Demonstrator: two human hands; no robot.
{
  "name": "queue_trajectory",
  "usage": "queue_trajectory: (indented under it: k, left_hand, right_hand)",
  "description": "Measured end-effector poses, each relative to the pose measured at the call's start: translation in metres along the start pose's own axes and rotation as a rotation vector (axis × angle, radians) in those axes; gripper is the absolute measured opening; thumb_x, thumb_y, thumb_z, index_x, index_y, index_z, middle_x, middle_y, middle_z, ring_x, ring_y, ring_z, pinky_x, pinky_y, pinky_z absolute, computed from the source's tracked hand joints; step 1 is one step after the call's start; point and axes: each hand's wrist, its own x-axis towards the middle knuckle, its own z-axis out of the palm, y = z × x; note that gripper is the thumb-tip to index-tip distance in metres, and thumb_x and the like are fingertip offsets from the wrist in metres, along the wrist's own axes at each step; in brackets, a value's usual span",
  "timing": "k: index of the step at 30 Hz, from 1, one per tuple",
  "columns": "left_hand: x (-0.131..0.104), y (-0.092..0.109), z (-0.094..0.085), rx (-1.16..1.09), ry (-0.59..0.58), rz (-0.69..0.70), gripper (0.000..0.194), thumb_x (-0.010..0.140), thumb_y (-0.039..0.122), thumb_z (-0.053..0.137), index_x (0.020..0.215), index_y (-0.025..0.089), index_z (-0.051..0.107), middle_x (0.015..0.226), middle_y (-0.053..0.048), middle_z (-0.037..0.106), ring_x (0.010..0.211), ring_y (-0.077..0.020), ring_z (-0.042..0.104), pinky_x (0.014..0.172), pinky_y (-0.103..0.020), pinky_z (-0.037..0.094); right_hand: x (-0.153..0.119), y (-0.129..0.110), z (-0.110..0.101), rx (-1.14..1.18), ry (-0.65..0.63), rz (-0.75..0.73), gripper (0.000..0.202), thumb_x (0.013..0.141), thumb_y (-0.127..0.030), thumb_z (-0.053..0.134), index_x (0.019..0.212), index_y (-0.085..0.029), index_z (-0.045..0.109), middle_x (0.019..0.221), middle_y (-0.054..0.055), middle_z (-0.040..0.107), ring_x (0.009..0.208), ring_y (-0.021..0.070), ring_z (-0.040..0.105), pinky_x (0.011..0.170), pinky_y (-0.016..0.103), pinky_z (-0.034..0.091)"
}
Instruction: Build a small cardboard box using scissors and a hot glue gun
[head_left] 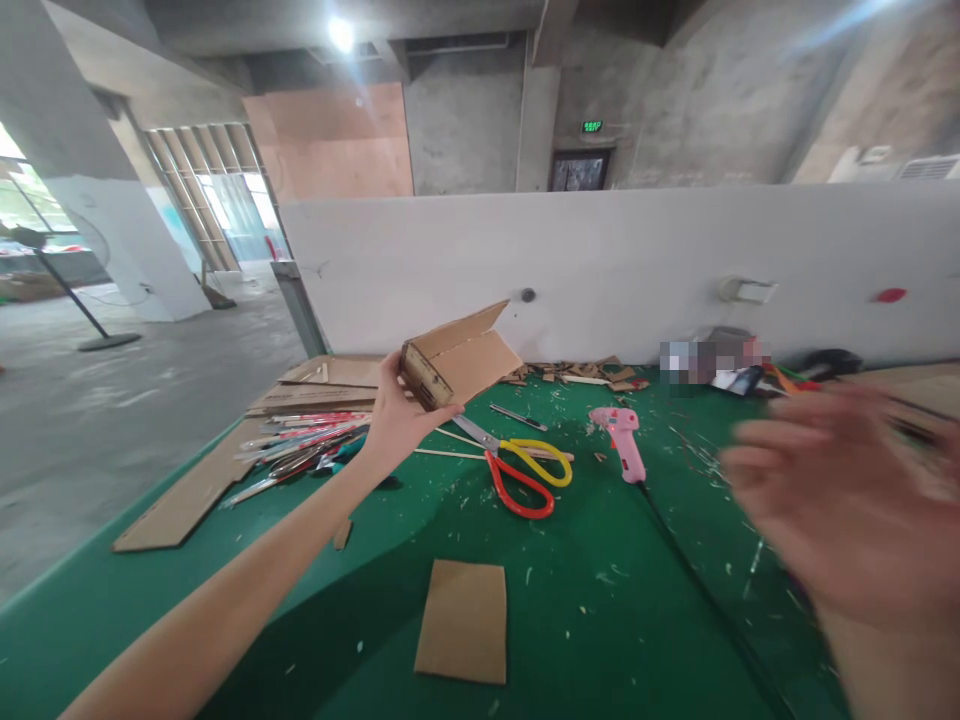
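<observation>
Cardboard box (pixel 478 368) between pinching left fingers (pixel 389 372), well apart from blurred right fingers (pixel 761 460) of unclear grip

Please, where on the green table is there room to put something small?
Mostly bare green table lies between the cardboard square and the black cord, with small scraps. Another patch is between the square and the scissors. It is crowded below and left of the left hand, with tools and cardboard sheets, and along the white panel.

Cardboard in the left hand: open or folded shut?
Open. The cardboard in the left hand has its upper flap standing apart from the panel below, with a gap between their outer edges.
</observation>
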Motion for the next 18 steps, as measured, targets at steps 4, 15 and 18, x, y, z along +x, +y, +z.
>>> queue_trajectory:
  k: [4, 15, 18]
  left_hand:
    - [-0.009, 0.007, 0.011, -0.271, -0.039, -0.066, 0.09, 0.054, 0.037, 0.082, 0.124, 0.024, 0.028, 0.132, -0.012, 0.038, 0.111, -0.0263, 0.053, 0.089, -0.041, 0.049]
    - [-0.049, 0.037, 0.034, -0.679, -0.066, -0.048, 0.083, 0.055, 0.028, 0.084, 0.118, 0.03, 0.03, 0.128, -0.006, 0.038, 0.117, -0.0222, 0.048, 0.091, -0.034, 0.046]
    - [-0.061, 0.039, 0.038, -0.772, -0.142, -0.065, 0.083, 0.055, 0.028, 0.085, 0.117, 0.032, 0.03, 0.129, -0.006, 0.039, 0.119, -0.022, 0.047, 0.095, -0.035, 0.044]
  right_hand:
    - [0.014, 0.052, 0.101, 0.021, -0.066, 0.329, 0.032, 0.064, -0.039, 0.077, 0.091, -0.024, 0.068, 0.105, 0.009, 0.066, 0.094, 0.0251, 0.063, 0.08, 0.041, 0.054]
    - [0.009, 0.141, 0.16, 0.162, -0.156, 0.393, 0.033, 0.071, -0.039, 0.072, 0.096, -0.024, 0.056, 0.109, 0.004, 0.063, 0.097, 0.0196, 0.061, 0.073, 0.035, 0.057]
    - [0.011, 0.142, 0.155, 0.133, -0.136, 0.311, 0.04, 0.072, -0.041, 0.07, 0.104, -0.026, 0.052, 0.117, 0.004, 0.06, 0.098, 0.0201, 0.062, 0.07, 0.033, 0.057]
